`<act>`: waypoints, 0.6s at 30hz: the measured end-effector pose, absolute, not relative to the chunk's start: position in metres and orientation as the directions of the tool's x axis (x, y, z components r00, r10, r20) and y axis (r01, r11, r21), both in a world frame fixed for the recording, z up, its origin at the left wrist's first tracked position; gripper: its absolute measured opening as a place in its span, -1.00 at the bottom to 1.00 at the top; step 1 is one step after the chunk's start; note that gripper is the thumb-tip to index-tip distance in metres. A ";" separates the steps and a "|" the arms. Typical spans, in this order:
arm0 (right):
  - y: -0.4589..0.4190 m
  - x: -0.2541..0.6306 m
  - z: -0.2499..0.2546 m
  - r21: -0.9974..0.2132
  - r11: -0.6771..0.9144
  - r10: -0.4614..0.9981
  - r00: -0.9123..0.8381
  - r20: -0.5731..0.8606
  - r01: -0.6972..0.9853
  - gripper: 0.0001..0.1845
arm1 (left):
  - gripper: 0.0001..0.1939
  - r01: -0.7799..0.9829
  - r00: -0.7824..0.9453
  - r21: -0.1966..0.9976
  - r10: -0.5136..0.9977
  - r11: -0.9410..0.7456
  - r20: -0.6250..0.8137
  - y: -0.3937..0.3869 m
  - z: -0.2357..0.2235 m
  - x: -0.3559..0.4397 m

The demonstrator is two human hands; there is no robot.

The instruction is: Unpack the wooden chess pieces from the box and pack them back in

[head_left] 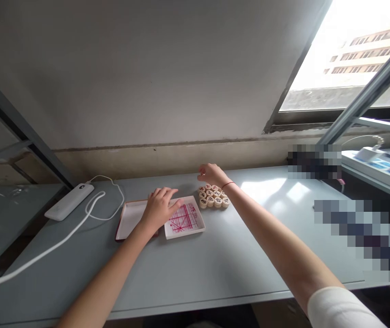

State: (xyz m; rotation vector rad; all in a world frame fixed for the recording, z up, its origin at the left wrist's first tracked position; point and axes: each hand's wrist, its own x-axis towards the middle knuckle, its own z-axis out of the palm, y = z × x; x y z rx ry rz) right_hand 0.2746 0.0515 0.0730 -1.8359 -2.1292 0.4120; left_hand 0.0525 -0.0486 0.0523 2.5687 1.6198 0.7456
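My left hand [161, 203] hovers over the shallow box parts with its fingers spread and thumb out; nothing shows in it. Beneath it are an open tray with a white inside [132, 217] and, to the right, a white box lid [184, 234] with a folded sheet printed with red lines [184, 217] inside. Several round wooden Chinese chess pieces [210, 200] stand in close rows beside the lid. Just above their back row is my right hand [211, 173], fingers bent and slightly apart from the thumb, no piece visible between them. My right wrist hides some pieces.
A white power bank [69, 202] with a white cable [78, 233] lies at the left of the grey desk [195, 278]. Metal frame posts [362, 98] rise at both sides. Blurred dark items [368, 237] lie at the right. A wall [167, 91] stands behind.
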 end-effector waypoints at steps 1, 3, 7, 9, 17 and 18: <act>0.046 0.272 0.076 -0.455 0.174 0.984 -0.165 0.061 0.873 -0.65 | -0.64 0.818 0.366 0.285 0.835 -0.499 0.412 -0.048 0.053 0.054; 0.032 0.265 0.080 -0.616 0.241 0.967 -0.238 0.089 0.750 -0.65 | -0.57 0.760 0.367 0.347 0.804 -0.550 0.468 -0.047 0.054 0.057; 0.000 0.245 0.082 -0.927 0.275 0.901 -0.404 0.157 0.254 -0.73 | -0.56 0.689 0.334 0.434 0.786 -0.580 0.520 -0.044 0.057 0.062; -0.010 0.238 0.082 -0.961 0.240 0.884 -0.441 0.157 0.138 -0.77 | -0.64 0.666 0.332 0.453 0.779 -0.593 0.532 -0.044 0.058 0.062; -0.023 0.234 0.068 -0.999 0.033 0.887 -0.461 0.019 0.024 -0.68 | -0.70 0.639 0.333 0.550 0.838 -0.538 0.432 -0.050 0.051 0.053; -0.024 0.233 0.065 -1.000 0.013 0.889 -0.457 0.005 0.014 -0.65 | -0.71 0.636 0.334 0.556 0.840 -0.535 0.427 -0.050 0.050 0.052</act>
